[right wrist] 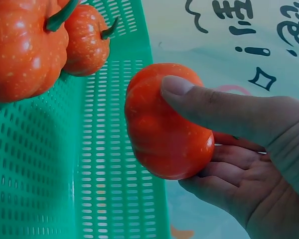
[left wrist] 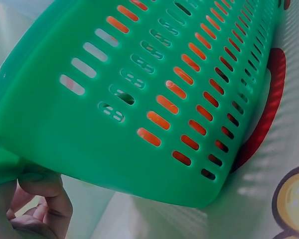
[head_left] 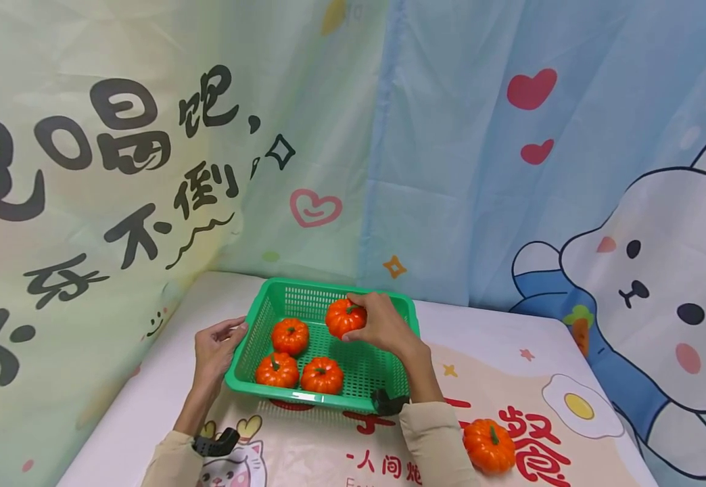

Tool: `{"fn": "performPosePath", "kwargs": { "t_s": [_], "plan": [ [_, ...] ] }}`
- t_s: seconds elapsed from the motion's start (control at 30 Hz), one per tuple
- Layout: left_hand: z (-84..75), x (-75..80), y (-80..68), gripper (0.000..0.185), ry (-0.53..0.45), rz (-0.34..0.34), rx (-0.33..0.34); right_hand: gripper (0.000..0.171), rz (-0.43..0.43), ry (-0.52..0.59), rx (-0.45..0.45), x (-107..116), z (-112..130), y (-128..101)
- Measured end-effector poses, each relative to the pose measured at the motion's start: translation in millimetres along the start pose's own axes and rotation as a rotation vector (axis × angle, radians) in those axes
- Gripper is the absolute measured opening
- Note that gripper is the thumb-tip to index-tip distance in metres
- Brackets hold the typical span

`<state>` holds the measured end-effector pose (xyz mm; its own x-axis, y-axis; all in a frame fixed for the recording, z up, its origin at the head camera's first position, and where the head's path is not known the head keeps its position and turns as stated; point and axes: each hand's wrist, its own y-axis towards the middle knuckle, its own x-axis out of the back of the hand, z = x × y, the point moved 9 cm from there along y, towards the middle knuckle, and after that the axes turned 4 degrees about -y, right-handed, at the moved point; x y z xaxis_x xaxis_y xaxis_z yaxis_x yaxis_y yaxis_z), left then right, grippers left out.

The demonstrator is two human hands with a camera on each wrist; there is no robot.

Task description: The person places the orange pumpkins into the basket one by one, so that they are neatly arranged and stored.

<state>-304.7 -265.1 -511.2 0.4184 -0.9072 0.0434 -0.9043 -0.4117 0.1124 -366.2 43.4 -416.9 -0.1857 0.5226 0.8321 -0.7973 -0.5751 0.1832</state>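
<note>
A green slotted basket [head_left: 249,333] sits on the table with three small orange pumpkins [head_left: 290,335] inside. My right hand [head_left: 380,323] holds a fourth pumpkin [head_left: 343,316] over the basket's back right part; in the right wrist view thumb and fingers curl round that pumpkin [right wrist: 164,130]. My left hand [head_left: 218,346] grips the basket's left rim; the left wrist view shows its fingertips [left wrist: 40,185] under the basket's edge [left wrist: 89,149]. Another pumpkin [head_left: 489,445] lies on the mat near the front right.
A printed mat [head_left: 511,406] covers the white table. Cartoon-printed curtains [head_left: 450,135] hang close behind and to the left. Black wrist camera straps [head_left: 216,444] sit on both sleeves.
</note>
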Motion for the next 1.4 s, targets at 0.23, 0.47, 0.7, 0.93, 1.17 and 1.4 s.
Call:
{"fn": "performPosePath", "kwargs": {
  "t_s": [0.23, 0.47, 0.7, 0.93, 1.17, 1.4],
  "plan": [
    [0.4, 0.4, 3.6, 0.032, -0.015, -0.004, -0.004, 0.079, 0.036, -0.007, -0.019, -8, -6, 10],
    [-2.6, 1.4, 5.6, 0.032, -0.012, -0.003, -0.007, 0.077, 0.071, -0.044, 0.003, -15, -10, 21],
    [-0.2, 2.0, 3.0, 0.032, -0.002, -0.001, 0.0, 0.076, 0.127, -0.021, -0.01, -25, -12, 27],
    [1.9, 2.7, 2.4, 0.029, 0.004, -0.01, -0.003, 0.077, 0.159, 0.006, 0.005, -34, -18, 32],
    [3.0, 0.5, 2.0, 0.029, 0.002, -0.008, 0.006, 0.074, 0.202, 0.041, -0.019, -45, -26, 33],
    [3.8, 0.5, 1.8, 0.029, 0.002, -0.007, 0.007, 0.075, 0.214, 0.071, -0.017, -51, -28, 34]
  ]
}}
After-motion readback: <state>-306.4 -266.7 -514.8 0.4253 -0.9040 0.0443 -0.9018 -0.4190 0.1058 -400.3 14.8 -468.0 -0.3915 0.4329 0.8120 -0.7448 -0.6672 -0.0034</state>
